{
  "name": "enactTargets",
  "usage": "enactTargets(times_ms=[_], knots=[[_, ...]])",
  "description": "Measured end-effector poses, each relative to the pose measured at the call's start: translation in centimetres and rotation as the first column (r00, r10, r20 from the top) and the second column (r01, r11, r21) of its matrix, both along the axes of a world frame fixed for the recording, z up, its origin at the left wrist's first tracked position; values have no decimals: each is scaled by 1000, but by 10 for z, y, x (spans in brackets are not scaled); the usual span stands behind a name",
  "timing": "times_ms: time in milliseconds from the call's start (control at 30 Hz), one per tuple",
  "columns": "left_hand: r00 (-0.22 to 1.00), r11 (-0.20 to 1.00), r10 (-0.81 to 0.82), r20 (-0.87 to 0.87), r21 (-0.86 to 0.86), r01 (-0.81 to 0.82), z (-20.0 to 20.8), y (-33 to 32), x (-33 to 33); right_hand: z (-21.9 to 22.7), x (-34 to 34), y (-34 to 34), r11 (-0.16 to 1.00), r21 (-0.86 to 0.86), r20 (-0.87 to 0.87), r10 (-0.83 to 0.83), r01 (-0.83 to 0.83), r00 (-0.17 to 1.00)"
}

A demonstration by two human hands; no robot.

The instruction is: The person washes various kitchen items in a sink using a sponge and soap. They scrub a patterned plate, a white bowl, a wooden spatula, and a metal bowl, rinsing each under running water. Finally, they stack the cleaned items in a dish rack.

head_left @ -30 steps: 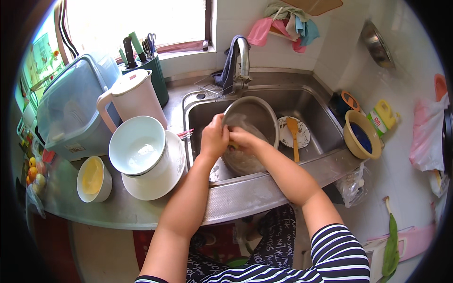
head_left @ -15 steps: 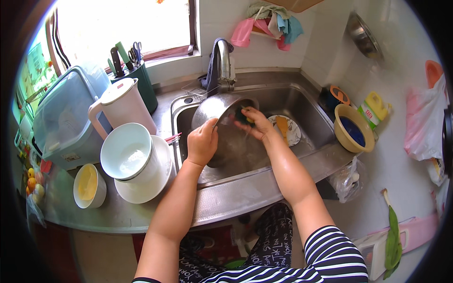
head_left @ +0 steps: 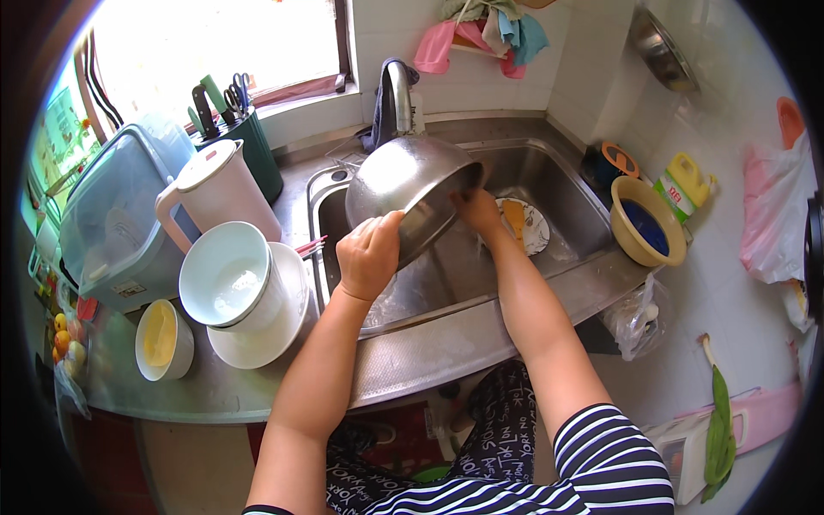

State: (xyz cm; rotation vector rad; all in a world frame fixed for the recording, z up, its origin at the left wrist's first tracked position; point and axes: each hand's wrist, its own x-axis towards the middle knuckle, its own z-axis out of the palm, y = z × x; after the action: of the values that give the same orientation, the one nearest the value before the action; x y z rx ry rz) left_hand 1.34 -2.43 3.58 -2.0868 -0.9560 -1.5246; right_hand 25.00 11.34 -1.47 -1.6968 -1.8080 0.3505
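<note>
A large steel mixing bowl [head_left: 390, 176] is tilted on its side over the sink [head_left: 549, 154], its opening turned toward the right. My left hand [head_left: 370, 256] is closed on the bowl's near rim. My right hand [head_left: 477, 215] reaches into the opening with its fingers curled in shadow. The green-and-yellow sponge it held half a second ago is hidden there now. Right of the bowl, a patterned plate [head_left: 537, 230] with an orange-brown piece [head_left: 515, 219] on it lies in the sink. The faucet [head_left: 400, 96] rises behind the bowl.
Left of the sink stand stacked white bowls [head_left: 225, 275] on a white plate [head_left: 287, 333], a small bowl [head_left: 165, 367], a pink kettle [head_left: 232, 193] and a green knife block [head_left: 257, 146]. To the right are a tan basin [head_left: 674, 219] and a yellow-capped bottle [head_left: 681, 184].
The bowl has risen and tipped up, showing more of its outer side. My right hand has moved rightward and further inside the bowl. The murky water seen below it is gone from view.
</note>
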Motion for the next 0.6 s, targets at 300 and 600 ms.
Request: enactTargets(times_ms=[300, 600], knots=[[997, 998, 16, -72, 66, -11, 4, 0, 2, 1, -5, -2, 984, -31, -43, -176, 174, 984], [981, 999, -15, -193, 37, 23, 4, -9, 13, -43, 7, 37, 996, 78, 46, -53, 49, 998]])
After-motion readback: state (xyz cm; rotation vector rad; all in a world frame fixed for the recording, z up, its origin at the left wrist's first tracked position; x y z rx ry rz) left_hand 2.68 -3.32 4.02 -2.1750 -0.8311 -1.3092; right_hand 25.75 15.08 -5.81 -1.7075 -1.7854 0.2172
